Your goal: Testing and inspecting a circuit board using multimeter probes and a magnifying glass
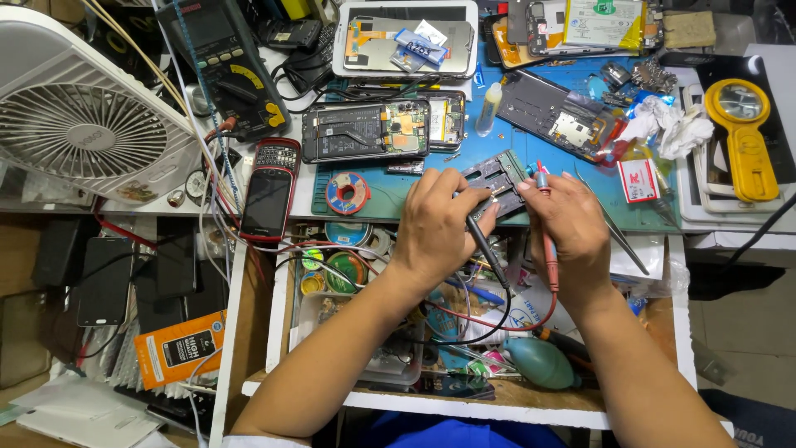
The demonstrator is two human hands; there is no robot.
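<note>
- We see a white fan (87, 124) at upper left, a cluttered blue mat (464, 178) across the centre, and a yellow magnifier (742, 133) at upper right.
- Our left hand (435, 224) pinches a black probe (479, 236), tip on the opened phone (493, 178) at centre.
- Our right hand (568, 228) pinches a red probe (543, 187) beside it.

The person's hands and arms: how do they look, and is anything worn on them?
Both hands, the left hand and the right hand, are bare: no gloves, and no rings or watch that I can see. The forearms are bare too, uncovered down to the bottom edge of the picture. A bit of blue clothing shows between the arms at the bottom.
</note>
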